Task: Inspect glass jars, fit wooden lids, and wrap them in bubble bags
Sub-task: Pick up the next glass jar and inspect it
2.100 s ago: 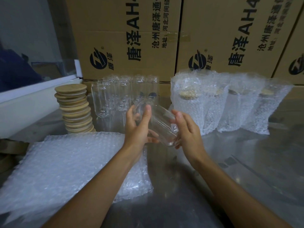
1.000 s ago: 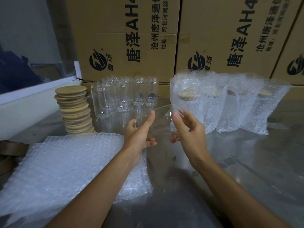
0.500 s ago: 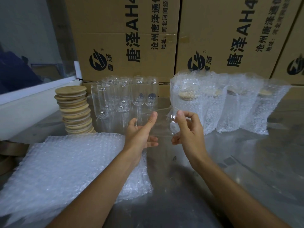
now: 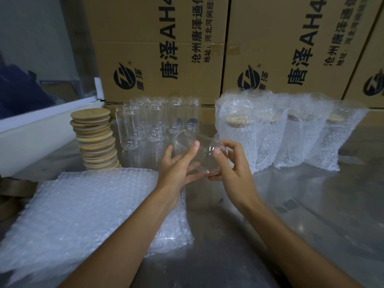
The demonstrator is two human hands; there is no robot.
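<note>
I log: clear smooth cylindrical glass jar tilted, held above steel table | left hand and right hand both grip it | dimpled bubble bags, round wooden lids left | since 0.5 s ago: jar lowered, tipped.

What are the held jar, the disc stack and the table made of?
Jar: clear glass by the look, see-through with glints. Disc stack: pale wood, possibly bamboo, matte with faint grain. Table: seemingly metal, dull grey with smeared reflections.
</note>
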